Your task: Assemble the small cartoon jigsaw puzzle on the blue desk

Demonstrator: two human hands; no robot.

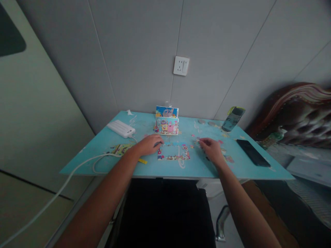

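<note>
Between my hands lies a rectangular ring of joined, colourful jigsaw puzzle pieces (173, 158), its middle showing the blue table. My left hand (148, 144) rests at the ring's upper left corner, fingers curled round a dark slim object (157, 144) whose kind I cannot make out. To the right of the ring, my right hand (210, 149) pinches a small puzzle piece (198, 140) at its fingertips; the fingers partly cover it. Loose pieces (228, 158) lie beside and partly beneath that hand. Behind the ring stands a cartoon picture card (167, 126), with a bluer card (167, 112) behind it.
A white power bank (121, 128) with a white cable (74, 169) sits on the left of the blue table (147, 171), near a yellow-green packet (121, 148). On the right are a black phone (252, 152) and a dark bottle (232, 119). A wall closes the back.
</note>
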